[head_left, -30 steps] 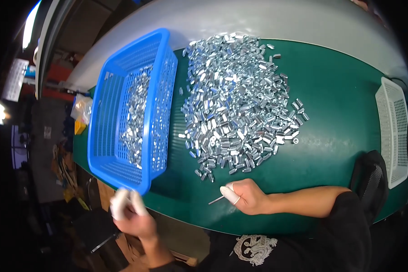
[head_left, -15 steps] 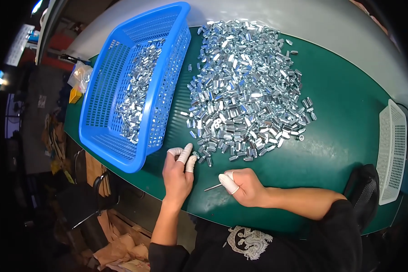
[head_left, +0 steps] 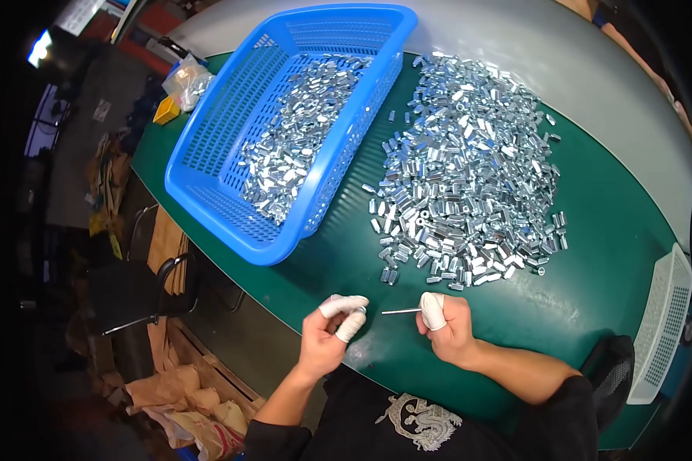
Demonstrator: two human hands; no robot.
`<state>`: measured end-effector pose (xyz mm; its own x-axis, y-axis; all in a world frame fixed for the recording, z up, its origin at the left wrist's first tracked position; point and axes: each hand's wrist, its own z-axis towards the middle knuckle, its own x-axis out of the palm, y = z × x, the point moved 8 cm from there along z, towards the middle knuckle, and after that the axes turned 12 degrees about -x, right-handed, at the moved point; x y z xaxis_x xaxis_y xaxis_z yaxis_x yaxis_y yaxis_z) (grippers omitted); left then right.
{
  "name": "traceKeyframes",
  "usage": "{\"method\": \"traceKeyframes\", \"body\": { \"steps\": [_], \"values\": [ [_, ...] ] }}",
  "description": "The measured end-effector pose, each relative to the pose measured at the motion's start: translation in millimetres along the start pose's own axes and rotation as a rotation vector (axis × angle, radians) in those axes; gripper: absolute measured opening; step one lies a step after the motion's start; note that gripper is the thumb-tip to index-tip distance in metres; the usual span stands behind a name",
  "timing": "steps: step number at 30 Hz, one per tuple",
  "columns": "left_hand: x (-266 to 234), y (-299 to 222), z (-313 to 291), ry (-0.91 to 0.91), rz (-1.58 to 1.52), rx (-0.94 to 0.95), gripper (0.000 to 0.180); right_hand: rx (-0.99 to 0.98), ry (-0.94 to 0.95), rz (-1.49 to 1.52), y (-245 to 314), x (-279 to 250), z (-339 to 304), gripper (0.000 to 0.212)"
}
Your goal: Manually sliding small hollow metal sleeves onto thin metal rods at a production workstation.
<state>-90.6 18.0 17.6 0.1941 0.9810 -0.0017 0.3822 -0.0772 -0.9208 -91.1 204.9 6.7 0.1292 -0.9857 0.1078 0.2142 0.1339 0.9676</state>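
My left hand (head_left: pixel 324 339), with white finger cots on its fingertips, pinches a small shiny metal nut-like piece (head_left: pixel 361 309), mostly hidden by the fingers. Facing it across a short gap, my right hand (head_left: pixel 452 330) grips a thin metal rod (head_left: pixel 398 312), whose free end points left toward that piece without touching it. White cots cover its thumb and finger too. Both hands are above the near side of the green table. Beyond them lies a wide heap of silvery hexagonal metal spacers (head_left: pixel 477 184).
Left of the heap, a blue plastic basket (head_left: pixel 265 252) contains more metal spacers. A pale perforated tray (head_left: pixel 644 338) stands at the right edge beside a black mesh object (head_left: pixel 613 376). A yellow bin (head_left: pixel 166 111) and plastic bag (head_left: pixel 188 83) sit far left. Below is a chair (head_left: pixel 142 292).
My left hand has drawn back from the heap's near edge and now pinches a metal piece close to the rod's tip. The view has turned, shifting the basket and heap to the right.
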Motion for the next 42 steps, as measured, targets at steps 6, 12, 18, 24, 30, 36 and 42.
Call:
{"method": "traceKeyframes", "body": {
  "steps": [6,12,18,24,30,36,42],
  "values": [
    [22.1,5.9,-3.5,0.101,-0.019,0.067,0.027,-0.077,0.074,-0.077,2.3,5.0,1.0,0.043],
    [20.8,12.7,-3.0,0.092,0.183,0.052,0.026,-0.073,0.127,-0.092,1.5,10.6,0.3,0.039],
    [40.8,29.9,0.5,0.287,-0.309,-0.100,0.020,-0.055,0.126,-0.092,1.7,11.3,-2.6,0.045],
    [44.5,24.9,3.9,0.221,-0.277,0.031,0.019,-0.046,0.089,-0.066,4.5,9.0,-7.0,0.044],
    [53.1,18.9,8.9,0.228,-0.142,0.076,0.021,-0.092,0.128,-0.119,6.8,8.7,-5.6,0.035],
    [59.1,13.9,15.3,0.183,-0.207,0.027,0.042,-0.061,0.089,-0.061,7.1,9.3,5.2,0.040],
    [48.0,16.7,16.4,0.230,-0.303,0.082,0.051,-0.028,0.051,-0.044,-1.8,8.7,1.9,0.044]
  ]
}}
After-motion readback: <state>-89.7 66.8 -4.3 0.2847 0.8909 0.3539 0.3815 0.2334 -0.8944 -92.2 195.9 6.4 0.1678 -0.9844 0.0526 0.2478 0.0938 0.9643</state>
